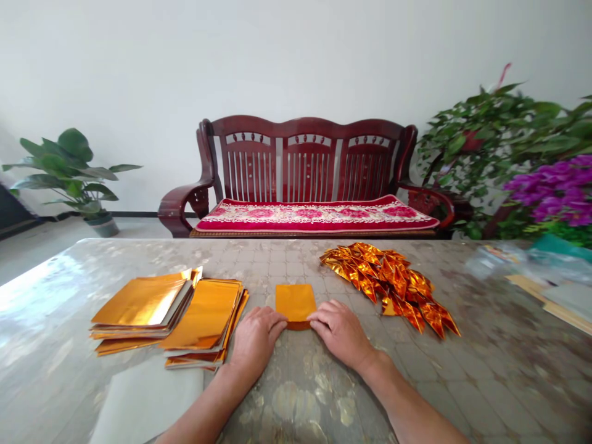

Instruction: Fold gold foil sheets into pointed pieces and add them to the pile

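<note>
A small sheet of gold foil paper [295, 301] lies on the table in front of me, its near edge curled up into a fold. My left hand [257, 330] pinches the near left corner of that fold. At the near right corner, my right hand [340, 330] grips it between thumb and fingers. Left of my left hand are two stacks of gold foil paper, a nearer stack [206, 314] and a farther stack [141, 299]. Beyond my right hand lies a heap of folded gold foil pieces [388, 280], shiny and pointed.
A pale sheet [150, 401] lies by my left forearm on the patterned table [296, 401]. Clear plastic bags [497, 259] and flat card-like pieces [550, 299] sit at the right. Behind the table stand a wooden bench [308, 126] and potted plants [76, 166].
</note>
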The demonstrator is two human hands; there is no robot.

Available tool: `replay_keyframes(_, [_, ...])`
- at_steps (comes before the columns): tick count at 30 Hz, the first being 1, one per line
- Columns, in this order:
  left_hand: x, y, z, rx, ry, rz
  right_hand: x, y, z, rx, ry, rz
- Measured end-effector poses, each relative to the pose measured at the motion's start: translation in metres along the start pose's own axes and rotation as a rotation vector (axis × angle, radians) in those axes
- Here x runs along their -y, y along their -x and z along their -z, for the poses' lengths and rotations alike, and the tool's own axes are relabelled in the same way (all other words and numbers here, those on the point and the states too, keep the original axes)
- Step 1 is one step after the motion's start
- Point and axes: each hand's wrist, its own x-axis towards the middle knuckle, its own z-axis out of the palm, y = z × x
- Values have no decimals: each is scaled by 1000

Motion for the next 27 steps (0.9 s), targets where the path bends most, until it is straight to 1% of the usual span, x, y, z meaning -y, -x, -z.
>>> replay_keyframes(3, [1,-2,0,15,36,69,0,-1,-1,3,-32,-66])
replay_keyframes(6, [1,-3,0,11,60,130,1,-2,-1,11,-32,-93])
replay_keyframes(11, [0,-5,0,6,66,158,4,-3,-2,2,-15,-128])
replay_keyframes(14, [-2,-6,0,15,23,164,6,-3,-3,-15,12,-178])
replay_keyframes(18, [-6,-8,2,53,-61,208,8,-5,-4,2,51,-207])
replay_keyframes(21, [-9,-10,4,79,-116,219,9,-6,-4,19,73,-205])
replay_keyframes(27, [-15,-12,6,106,-244,195,7,-7,-5,40,107,-176])
